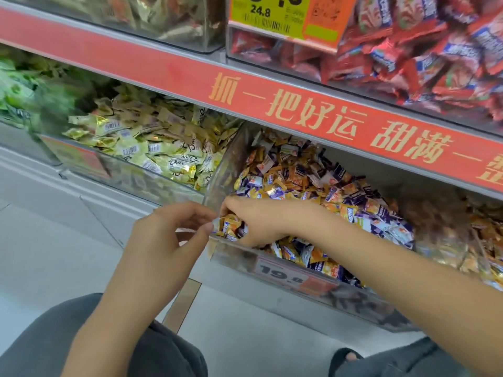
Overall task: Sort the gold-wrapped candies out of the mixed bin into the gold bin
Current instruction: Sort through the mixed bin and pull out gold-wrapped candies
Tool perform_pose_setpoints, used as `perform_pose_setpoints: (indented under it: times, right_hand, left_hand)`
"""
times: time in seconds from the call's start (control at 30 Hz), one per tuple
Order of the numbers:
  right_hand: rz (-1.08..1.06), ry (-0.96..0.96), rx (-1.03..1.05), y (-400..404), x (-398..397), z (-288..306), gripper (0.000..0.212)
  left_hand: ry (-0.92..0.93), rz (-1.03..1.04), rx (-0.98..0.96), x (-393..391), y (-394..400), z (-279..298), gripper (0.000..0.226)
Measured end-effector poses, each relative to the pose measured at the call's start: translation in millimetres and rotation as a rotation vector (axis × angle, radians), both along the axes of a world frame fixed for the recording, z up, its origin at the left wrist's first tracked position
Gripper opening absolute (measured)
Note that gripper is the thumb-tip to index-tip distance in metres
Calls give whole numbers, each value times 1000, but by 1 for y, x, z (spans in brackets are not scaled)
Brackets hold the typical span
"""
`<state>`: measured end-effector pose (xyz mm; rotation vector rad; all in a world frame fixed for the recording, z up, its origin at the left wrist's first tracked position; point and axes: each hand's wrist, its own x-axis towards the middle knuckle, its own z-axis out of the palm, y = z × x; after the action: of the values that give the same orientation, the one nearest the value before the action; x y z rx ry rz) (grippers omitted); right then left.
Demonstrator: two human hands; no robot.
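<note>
The mixed bin (pixel 272 261), a clear tub with a 19.8 price tag, holds several orange and purple wrapped candies (pixel 299 183). My right hand (pixel 258 221) reaches into its front left corner, thumb and curled fingers around a small clump of orange candies (pixel 230 226). My left hand (pixel 174 229) hovers just outside that corner with its fingers curled. Its thumb and forefinger pinch a pale wrapper edge (pixel 214 221) next to the right hand. The gold bin (pixel 152 180) stands to the left, full of gold-wrapped candies (pixel 163 148).
A red shelf strip (pixel 272 104) with gold lettering runs overhead. Above it are bins of red-wrapped snacks (pixel 424 50) and a yellow price tag (pixel 283 14). Green packets (pixel 16 85) fill the far left bin. Another candy bin (pixel 479 240) stands right. My knees (pixel 81 338) are below.
</note>
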<state>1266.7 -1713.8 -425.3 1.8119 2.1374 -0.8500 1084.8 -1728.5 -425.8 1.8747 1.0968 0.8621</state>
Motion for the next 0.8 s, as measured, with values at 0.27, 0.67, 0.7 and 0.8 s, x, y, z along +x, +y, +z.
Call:
perform_pose_setpoints:
  times: [0.27,0.67,0.7,0.8]
  right_hand:
    - [45,-93,79,3,-9,0,34]
    - [-270,565,13,-9,27,12,15]
    - [-369,670,-30,-10,29,14,9]
    - [-660,953,-118,-13,35,13,10]
  left_hand:
    - [71,26,27,6,2,-1,18]
    - [40,24,21,4,3,-3,18]
    - [40,29,27,5,3,-2,17]
    - [22,95,70,9,0,0,11]
